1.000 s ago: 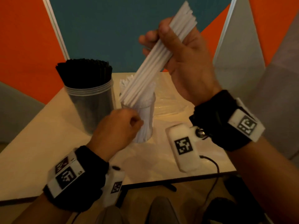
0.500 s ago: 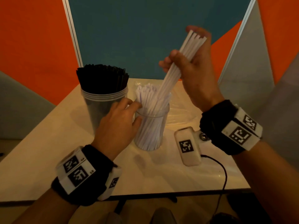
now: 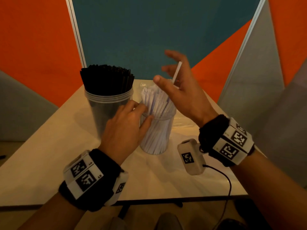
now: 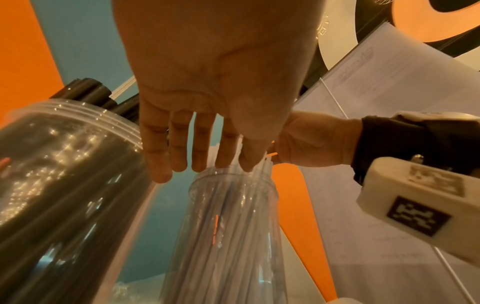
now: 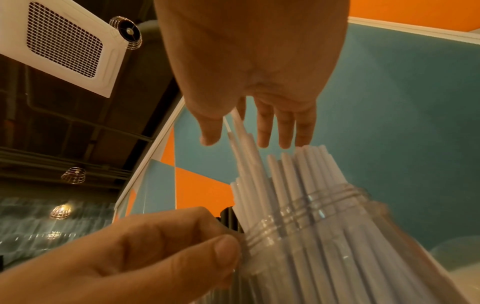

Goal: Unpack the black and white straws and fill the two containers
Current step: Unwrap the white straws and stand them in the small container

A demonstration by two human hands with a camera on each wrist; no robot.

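Filling the second jar is pretty much there: the white straws (image 3: 157, 103) stand packed in the smaller clear container (image 3: 155, 138) in the middle of the desk (image 3: 41, 146), right beside the bigger container (image 3: 106, 105) already stuffed with black straws (image 3: 107, 77). The right hand (image 3: 179, 90) hovers over the white bunch with its fingers (image 5: 265, 127) spread apart and nothing gripped, and one straw (image 3: 177, 72) stands taller than the rest, just in front of the palm. The left hand (image 3: 124, 128) steadies the small jar, thumb and fingertips (image 5: 223, 253) pressed to its threaded rim. If it were me I'd keep that left hand planted so the jar can't tip, then tap the tall straw down with a flat palm rather than pinching it, since a crowded jar tends to jam and bend anything pushed in at an angle.
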